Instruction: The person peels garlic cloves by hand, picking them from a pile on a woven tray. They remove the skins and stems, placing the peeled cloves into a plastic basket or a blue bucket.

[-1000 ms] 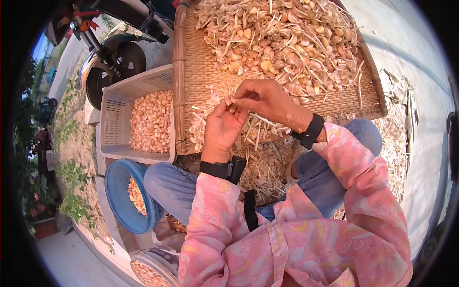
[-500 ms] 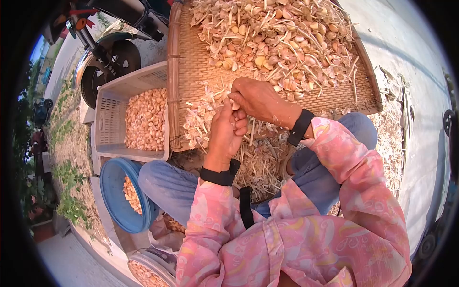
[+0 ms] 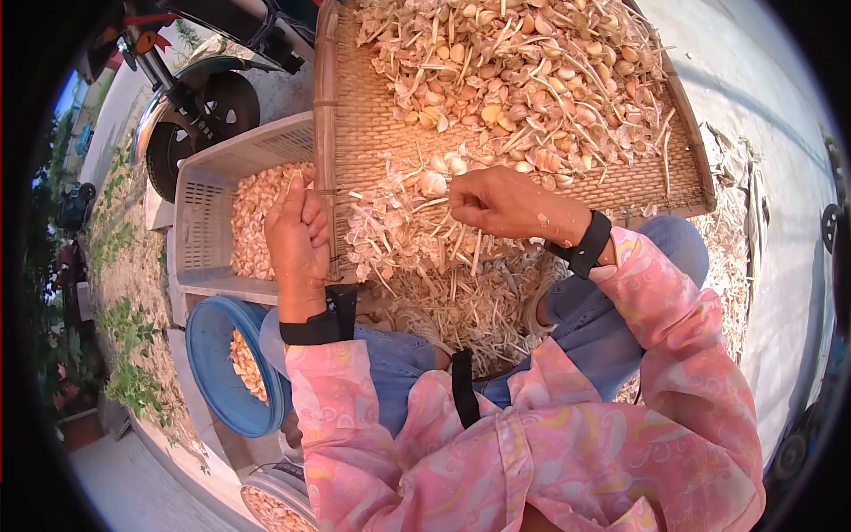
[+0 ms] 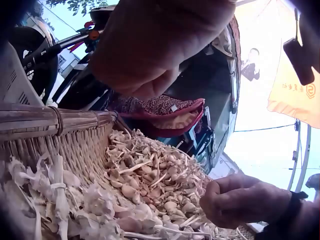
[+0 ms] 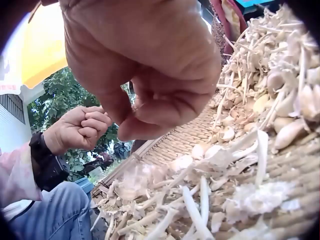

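Observation:
My left hand (image 3: 300, 235) is at the left rim of the woven tray (image 3: 372, 106), overlapping the crate of garlic cloves (image 3: 253, 222) in the head view. Its fingers are curled, and a small pale garlic clove shows at the tips of thumb and forefinger, mostly covered. Over the near part of the tray, my right hand (image 3: 510, 206) has curled fingers, with nothing visible in them. Just left of its knuckles lies a pale garlic bulb (image 3: 433, 183). Dry skins and stalks (image 5: 200, 200) lie beneath the right hand.
Loose garlic cloves and stalks heap up (image 3: 532, 80) on the far side of the tray. Left of my knee stands a blue bucket (image 3: 206, 363) with cloves inside, and a pale tub (image 3: 275, 510) of cloves sits nearer me. A wheeled vehicle (image 3: 213, 115) stands beyond the crate.
Both hands were together over the tray, working at a small garlic clove. My left hand has moved left to the crate; the right has stayed over the tray, slightly lower.

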Motion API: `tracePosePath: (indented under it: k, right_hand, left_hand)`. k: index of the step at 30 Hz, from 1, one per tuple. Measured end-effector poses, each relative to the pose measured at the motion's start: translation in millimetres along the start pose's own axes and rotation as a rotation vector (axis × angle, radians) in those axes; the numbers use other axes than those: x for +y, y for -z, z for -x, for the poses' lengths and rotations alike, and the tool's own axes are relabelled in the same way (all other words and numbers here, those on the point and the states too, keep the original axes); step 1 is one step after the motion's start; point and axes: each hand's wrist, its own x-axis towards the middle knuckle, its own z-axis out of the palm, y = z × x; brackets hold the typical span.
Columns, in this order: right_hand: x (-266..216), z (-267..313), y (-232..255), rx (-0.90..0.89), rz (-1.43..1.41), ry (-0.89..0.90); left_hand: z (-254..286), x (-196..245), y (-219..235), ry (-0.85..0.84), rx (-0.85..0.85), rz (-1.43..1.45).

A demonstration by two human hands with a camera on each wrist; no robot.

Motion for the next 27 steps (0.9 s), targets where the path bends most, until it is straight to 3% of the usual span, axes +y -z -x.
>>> tracePosePath:
  k: [2, 3, 4, 6, 7, 9, 11, 13, 14, 16, 17, 18, 19, 20, 22, 24, 27]
  right_hand:
    - [-5.3, 11.7, -10.9, -0.03, 0.16, 0.05]
    - [-6.8, 12.6, -12.6, -0.04, 0.241, 0.078]
    - [-14.9, 4.9, -4.1, -0.215, 0.232, -0.087]
    - [-15.3, 0.3, 4.0, -0.107, 0.296, -0.103]
    - [-13.2, -1.0, 5.4, -0.059, 0.326, -0.112]
    - [-5.9, -3.2, 3.4, 0.011, 0.37, -0.09]
    - [0.0, -5.9, -3.5, 0.1, 0.393, -0.065]
    - [5.4, -7.3, -9.6, 0.096, 0.372, -0.019]
    - [6.8, -8.5, -12.2, 0.09, 0.375, -0.019]
    - [4.6, -10.3, -14.3, 0.063, 0.365, -0.041]
    - [2.1, -11.4, -14.4, 0.043, 0.353, -0.061]
    - [-0.9, -12.8, -13.2, 0.026, 0.344, -0.08]
    - [-2.1, -13.4, -14.0, 0.02, 0.343, -0.077]
    - [-1.0, -12.8, -17.3, 0.016, 0.343, -0.076]
    - [-0.8, -10.5, -20.1, -0.008, 0.322, -0.084]
    - [-1.4, -5.8, -19.8, 0.001, 0.321, -0.054]
    - [2.8, -0.4, -17.9, 0.028, 0.323, -0.022]
  left_hand:
    - [-53.7, 15.3, 76.1, 0.108, 0.118, -0.592]
    - [-73.8, 3.7, 126.1, -0.276, 0.253, -1.06]
    - [-89.4, -2.9, 160.1, -0.691, 0.382, -1.509]
    - [-53.3, 29.0, 177.8, -0.26, 0.285, -1.072]
    - [-18.9, 51.1, 168.2, -0.078, 0.372, -1.092]
    - [19.9, 49.8, 259.5, -0.245, 0.556, -1.241]
    - [70.4, 42.6, 346.4, -0.098, 0.613, -1.475]
    - [104.2, 34.7, 288.3, 0.247, 0.693, -2.057]
    - [105.1, 35.1, 280.4, 0.147, 0.652, -2.031]
    - [76.5, 27.3, 234.5, -0.35, 0.51, -1.627]
    - [56.3, 22.7, 169.7, -0.431, 0.416, -1.365]
    - [41.7, 18.5, 103.0, -0.423, 0.273, -1.242]
    - [22.6, 3.7, 59.1, -0.528, 0.075, -1.219]
    - [5.4, -10.5, 23.0, -0.598, -0.145, -1.251]
    - [-33.5, -52.9, -17.7, -0.78, -0.422, -1.306]
    - [-61.8, -86.0, -30.7, -0.643, -0.519, -1.591]
    - [-62.1, -82.8, -37.9, -0.625, -0.487, -1.646]
